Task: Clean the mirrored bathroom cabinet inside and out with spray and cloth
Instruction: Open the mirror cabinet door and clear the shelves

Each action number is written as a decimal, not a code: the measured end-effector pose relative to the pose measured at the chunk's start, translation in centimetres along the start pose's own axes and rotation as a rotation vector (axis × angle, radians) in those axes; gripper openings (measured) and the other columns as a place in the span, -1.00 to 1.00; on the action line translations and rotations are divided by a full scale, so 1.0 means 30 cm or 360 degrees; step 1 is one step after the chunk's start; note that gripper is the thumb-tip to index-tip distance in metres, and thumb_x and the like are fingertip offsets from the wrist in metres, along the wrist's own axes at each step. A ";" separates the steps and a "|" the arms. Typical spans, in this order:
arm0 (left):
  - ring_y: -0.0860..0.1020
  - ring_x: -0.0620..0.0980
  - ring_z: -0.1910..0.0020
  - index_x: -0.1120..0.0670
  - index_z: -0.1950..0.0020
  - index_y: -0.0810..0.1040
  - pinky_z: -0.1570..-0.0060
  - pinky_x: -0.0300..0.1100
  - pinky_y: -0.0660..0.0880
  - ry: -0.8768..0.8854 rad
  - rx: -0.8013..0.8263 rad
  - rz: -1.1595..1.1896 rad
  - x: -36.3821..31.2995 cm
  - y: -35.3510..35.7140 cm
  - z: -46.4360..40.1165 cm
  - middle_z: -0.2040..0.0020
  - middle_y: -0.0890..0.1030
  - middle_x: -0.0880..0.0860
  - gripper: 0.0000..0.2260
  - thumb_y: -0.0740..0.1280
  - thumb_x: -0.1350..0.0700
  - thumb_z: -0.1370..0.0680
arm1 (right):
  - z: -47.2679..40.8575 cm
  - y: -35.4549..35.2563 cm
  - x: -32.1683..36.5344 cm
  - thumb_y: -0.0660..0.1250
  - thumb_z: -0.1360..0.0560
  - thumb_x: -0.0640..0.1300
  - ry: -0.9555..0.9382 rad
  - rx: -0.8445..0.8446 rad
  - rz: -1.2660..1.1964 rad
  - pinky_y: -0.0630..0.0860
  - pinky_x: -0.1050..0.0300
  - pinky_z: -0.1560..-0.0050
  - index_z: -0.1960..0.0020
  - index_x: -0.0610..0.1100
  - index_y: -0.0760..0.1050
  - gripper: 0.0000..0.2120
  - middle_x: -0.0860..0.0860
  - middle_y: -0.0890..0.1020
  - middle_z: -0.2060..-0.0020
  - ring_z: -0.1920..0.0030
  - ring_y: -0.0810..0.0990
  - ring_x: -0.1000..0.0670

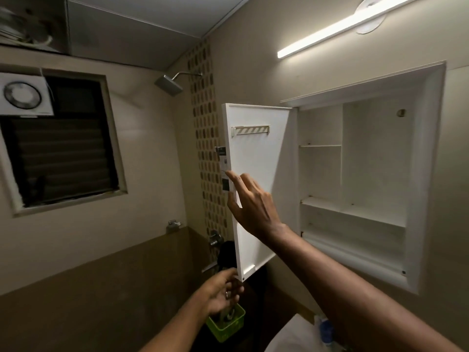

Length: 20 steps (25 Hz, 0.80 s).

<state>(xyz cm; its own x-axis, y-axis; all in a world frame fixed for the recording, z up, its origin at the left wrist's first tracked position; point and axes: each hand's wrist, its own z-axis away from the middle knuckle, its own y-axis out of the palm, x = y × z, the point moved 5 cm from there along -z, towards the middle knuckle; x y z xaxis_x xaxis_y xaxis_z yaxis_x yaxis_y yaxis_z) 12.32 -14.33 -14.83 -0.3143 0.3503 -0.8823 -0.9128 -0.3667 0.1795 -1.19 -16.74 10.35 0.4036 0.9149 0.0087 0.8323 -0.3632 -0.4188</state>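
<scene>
Open cabinet door (256,174) hides shower tap (215,237); green basket (227,326) below.

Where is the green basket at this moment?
In the head view the green basket sits low, just left of centre, directly beneath the left hand and below the bottom corner of the open cabinet door.

We had one wide-angle head view only, tilted up and forward at the open cabinet (355,174) from close range, its door (256,158) within arm's reach, ceiling light (337,24) top right, window (58,141) at left edge.
</scene>
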 end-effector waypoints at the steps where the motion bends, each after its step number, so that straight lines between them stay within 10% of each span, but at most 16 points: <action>1: 0.63 0.03 0.22 0.16 -0.05 0.62 0.38 -0.17 0.51 0.0000 -0.0026 0.0073 0.000 -0.006 -0.005 0.21 0.68 0.12 -0.74 0.49 0.03 -0.48 | -0.005 0.020 0.008 0.29 -0.63 -0.11 0.0006 0.0025 0.0011 0.61 -0.02 0.37 -0.54 -0.10 0.29 -0.50 -0.06 0.53 -0.01 0.15 0.54 -0.02; 20: 0.57 0.09 0.05 0.22 -0.22 0.56 0.20 -0.09 0.50 0.0158 -0.0284 0.0560 -0.164 -0.069 -0.132 -0.07 0.60 0.21 -0.46 0.38 -0.25 -0.55 | 0.075 0.256 -0.004 0.32 -0.62 -0.09 0.0150 0.0914 0.0071 0.59 -0.16 -0.25 -0.62 -0.04 0.18 -0.38 -0.15 0.07 -0.63 -0.52 0.26 -0.23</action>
<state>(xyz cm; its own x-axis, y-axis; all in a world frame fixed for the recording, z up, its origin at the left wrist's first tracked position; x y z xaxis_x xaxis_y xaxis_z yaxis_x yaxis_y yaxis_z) 16.79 -18.71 -12.58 -0.5649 0.0952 -0.8196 -0.6917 -0.5961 0.4075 4.30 -19.23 5.11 0.4875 0.8717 0.0495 0.4850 -0.2232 -0.8456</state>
